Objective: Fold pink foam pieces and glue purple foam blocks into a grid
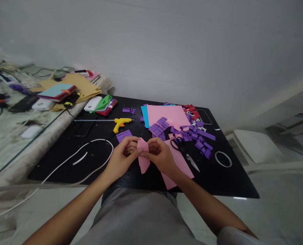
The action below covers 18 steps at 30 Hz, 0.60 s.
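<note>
A folded strip of pink paper [144, 162] is held upright over the near part of the black table [64, 170]. My left hand [124, 153] pinches its left side, thumb in front and fingers behind. From the other side my right hand [160, 154] grips the same strip, its thumb close to the left one. A larger pink sheet [178, 163] lies partly under my right forearm. On that sheet's right edge rest scissors [192, 162] with black handles. Purple folded paper pieces [124, 135] lie just beyond my left hand.
A yellow glue gun [121, 124] with a long glue stick lies at left centre. Pink and blue sheets [166, 114] sit at the back, beside many purple pieces [203, 148] and red scraps [191, 109]. A white cable [72, 158] loops at left; a tape ring [223, 159] lies right.
</note>
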{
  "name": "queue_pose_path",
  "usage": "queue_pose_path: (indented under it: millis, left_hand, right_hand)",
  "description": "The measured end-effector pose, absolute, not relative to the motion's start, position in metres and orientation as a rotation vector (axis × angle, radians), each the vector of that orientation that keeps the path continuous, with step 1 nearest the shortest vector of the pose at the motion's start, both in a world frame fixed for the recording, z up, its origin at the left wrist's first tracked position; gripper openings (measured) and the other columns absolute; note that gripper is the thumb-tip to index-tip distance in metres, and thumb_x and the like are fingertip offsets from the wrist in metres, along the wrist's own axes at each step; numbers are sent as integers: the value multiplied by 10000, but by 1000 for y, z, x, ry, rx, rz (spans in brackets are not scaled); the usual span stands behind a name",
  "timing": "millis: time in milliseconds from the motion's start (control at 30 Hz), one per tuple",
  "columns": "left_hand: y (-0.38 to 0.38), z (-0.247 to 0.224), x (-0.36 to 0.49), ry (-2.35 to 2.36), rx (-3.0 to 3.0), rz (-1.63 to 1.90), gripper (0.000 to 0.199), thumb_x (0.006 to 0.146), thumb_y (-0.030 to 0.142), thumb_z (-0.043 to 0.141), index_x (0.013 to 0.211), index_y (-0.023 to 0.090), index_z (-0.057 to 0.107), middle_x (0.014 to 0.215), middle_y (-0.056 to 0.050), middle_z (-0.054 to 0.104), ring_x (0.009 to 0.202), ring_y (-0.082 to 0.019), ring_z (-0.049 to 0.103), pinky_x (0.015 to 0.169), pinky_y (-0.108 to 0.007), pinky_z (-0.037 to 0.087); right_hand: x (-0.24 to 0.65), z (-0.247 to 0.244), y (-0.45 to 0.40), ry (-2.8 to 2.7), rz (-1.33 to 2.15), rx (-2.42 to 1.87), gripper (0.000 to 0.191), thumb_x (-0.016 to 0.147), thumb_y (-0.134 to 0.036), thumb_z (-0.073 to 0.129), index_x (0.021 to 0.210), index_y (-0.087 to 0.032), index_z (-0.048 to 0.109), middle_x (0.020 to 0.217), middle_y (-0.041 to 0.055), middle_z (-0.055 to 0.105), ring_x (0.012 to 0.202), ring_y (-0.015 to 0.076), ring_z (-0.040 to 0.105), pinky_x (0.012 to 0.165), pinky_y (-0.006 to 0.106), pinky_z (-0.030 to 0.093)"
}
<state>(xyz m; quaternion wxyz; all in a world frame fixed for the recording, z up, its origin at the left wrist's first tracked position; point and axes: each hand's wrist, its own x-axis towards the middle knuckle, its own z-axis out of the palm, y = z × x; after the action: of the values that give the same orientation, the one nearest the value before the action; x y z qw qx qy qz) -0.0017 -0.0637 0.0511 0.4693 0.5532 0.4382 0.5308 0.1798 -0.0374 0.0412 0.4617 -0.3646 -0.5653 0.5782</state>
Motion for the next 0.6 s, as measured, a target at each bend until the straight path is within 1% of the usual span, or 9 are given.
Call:
queue_pose_path:
  millis: [67, 133, 200, 267, 300, 400, 533, 600]
  left_hand:
    - [-64, 52, -1, 1109, 1348, 1347, 266, 877, 341, 784, 1076, 207, 669, 883, -7, 721, 728, -118, 670, 684, -237, 563]
    - [-64, 55, -1, 1133, 1361, 1362, 220, 858, 315, 796, 1004, 199, 679, 851, 3, 709, 693, -102, 643, 658, -221, 548]
    - [-64, 59, -1, 1141, 1377, 1338, 197, 851, 299, 797, 982, 194, 694, 810, 12, 696, 668, -97, 626, 652, -219, 547]
    - [-65, 62, -1, 1128, 1386, 1311, 186, 855, 298, 790, 980, 191, 703, 774, 16, 687, 660, -101, 625, 647, -222, 550]
    - [-66, 63, -1, 1120, 1389, 1306, 183, 860, 301, 786, 982, 191, 706, 767, 15, 687, 662, -104, 629, 644, -224, 551]
    - [-67, 64, 1, 1124, 1397, 1319, 179, 867, 312, 782, 984, 195, 713, 775, 11, 693, 665, -110, 634, 642, -229, 556]
    - [-69, 67, 2, 1156, 1414, 1332, 154, 871, 316, 780, 954, 199, 725, 770, 4, 704, 662, -117, 638, 632, -232, 558]
    - [-70, 69, 2, 1152, 1419, 1327, 141, 878, 316, 770, 951, 199, 736, 770, -1, 713, 665, -122, 645, 631, -233, 556]
  right_hand:
    - [180, 43, -40, -1403, 1391, -883, 515, 739, -391, 923, 1117, -249, 604, 829, -34, 719, 707, 132, 693, 661, 251, 580]
    - [182, 47, -41, -1460, 1327, -873, 467, 828, -386, 855, 1212, -266, 618, 934, -4, 741, 750, 130, 706, 691, 257, 594]
    - [184, 51, -41, -1516, 1256, -861, 304, 902, -376, 785, 1165, -263, 684, 1002, 23, 758, 821, 138, 727, 756, 272, 610]
    - [187, 55, -40, -1531, 1219, -859, 179, 915, -362, 774, 1045, -247, 732, 980, 29, 776, 856, 153, 741, 796, 287, 619]
    - [187, 57, -39, -1524, 1219, -864, 155, 908, -358, 783, 1001, -241, 740, 950, 26, 779, 847, 156, 743, 795, 291, 624]
    - [188, 60, -39, -1478, 1258, -876, 162, 869, -353, 824, 956, -240, 747, 913, 16, 782, 820, 158, 743, 784, 297, 634]
    - [188, 63, -40, -1426, 1330, -848, 200, 831, -338, 854, 986, -254, 759, 913, 6, 790, 819, 153, 751, 779, 289, 636]
    - [188, 65, -42, -1418, 1331, -851, 176, 828, -325, 854, 968, -256, 773, 893, 4, 793, 804, 153, 750, 770, 287, 633]
